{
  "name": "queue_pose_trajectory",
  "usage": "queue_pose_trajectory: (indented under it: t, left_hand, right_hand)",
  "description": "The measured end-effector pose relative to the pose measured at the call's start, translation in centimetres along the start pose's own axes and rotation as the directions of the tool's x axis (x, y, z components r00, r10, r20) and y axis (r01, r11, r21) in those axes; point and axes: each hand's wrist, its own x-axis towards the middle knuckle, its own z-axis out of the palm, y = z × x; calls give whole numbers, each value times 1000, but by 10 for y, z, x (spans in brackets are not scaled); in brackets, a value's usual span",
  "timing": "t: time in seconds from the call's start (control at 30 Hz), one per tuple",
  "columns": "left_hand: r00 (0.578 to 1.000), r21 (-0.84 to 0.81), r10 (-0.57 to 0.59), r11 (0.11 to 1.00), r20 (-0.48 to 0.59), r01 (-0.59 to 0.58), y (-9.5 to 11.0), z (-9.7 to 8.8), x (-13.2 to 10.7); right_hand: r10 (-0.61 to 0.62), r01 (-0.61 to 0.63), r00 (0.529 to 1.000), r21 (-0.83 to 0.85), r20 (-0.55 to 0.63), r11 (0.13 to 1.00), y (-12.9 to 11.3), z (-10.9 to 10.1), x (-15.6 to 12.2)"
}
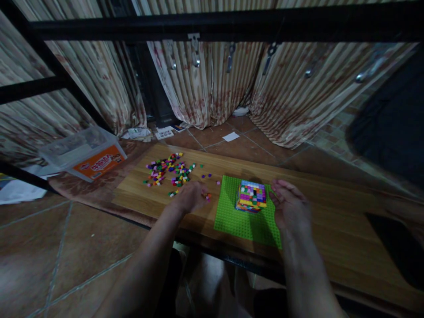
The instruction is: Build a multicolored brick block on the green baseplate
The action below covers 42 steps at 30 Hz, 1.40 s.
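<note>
A block built of many small coloured toy bricks stands on a green studded baseplate. My right hand is just right of the block, fingers loosely bent and apart, with nothing visible in it. On the bare wood to the left of the baseplate, my left hand reaches low over the table beside a few loose orange and pink bricks. Its fingertips are dim and blurred, so whether they pinch a brick does not show. A spread of loose bricks lies beyond that hand.
The long wooden table carries all of this. A clear plastic box with an orange label sits past its left end. A dark flat object lies at the right. Behind are striped curtains and a black metal frame with hooks.
</note>
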Motion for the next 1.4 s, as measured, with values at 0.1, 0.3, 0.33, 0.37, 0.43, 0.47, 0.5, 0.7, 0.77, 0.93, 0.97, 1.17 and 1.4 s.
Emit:
queue_pose_trajectory:
  t: [0.1,0.3,0.33,0.37,0.43,0.47,0.5,0.7,0.77,0.93,0.97,1.17,1.4]
  left_hand:
    - [1000,60,-15,998,-19,16,6,5,0]
    - [998,118,19,993,-63,-11,8,18,3]
    - [997,122,30,992,-68,-22,7,19,4]
    - [997,125,36,992,-75,-27,5,20,5]
    - [995,124,46,992,-88,-34,2,22,7]
    - [994,118,47,992,-94,-36,0,23,8]
    - [994,108,49,993,-101,-38,-1,23,9]
    - [987,0,68,998,-143,-69,-3,17,12]
    - [988,-119,76,989,-137,-92,1,12,13]
    - [997,-680,76,731,-7,-60,23,-2,8]
    - [996,-792,69,611,52,-1,28,-4,7]
    - [944,-945,140,178,300,274,48,-3,-1]
    - [920,-941,206,20,334,338,56,4,2]
  right_hand:
    - [-19,19,1000,-1,6,1000,0,0,0]
    - [1,-1,1000,10,-6,1000,-1,2,0]
    - [-2,2,1000,6,-8,1000,-1,2,0]
    - [-6,6,1000,1,-9,1000,-2,3,-1]
    - [-18,18,1000,-1,-9,1000,-2,3,-1]
    - [-23,23,1000,1,-8,1000,-3,3,-1]
    - [-26,26,1000,2,-5,1000,-3,3,-1]
    - [-47,47,999,-18,0,999,-1,3,-1]
    - [-135,136,991,-68,23,988,-4,5,-4]
    - [-313,450,861,-314,400,836,-21,18,-26]
    - [-310,506,808,-321,501,800,-24,22,-31]
    - [-245,671,562,-263,790,693,-29,31,-45]
    - [-260,659,563,-236,785,714,-28,27,-40]
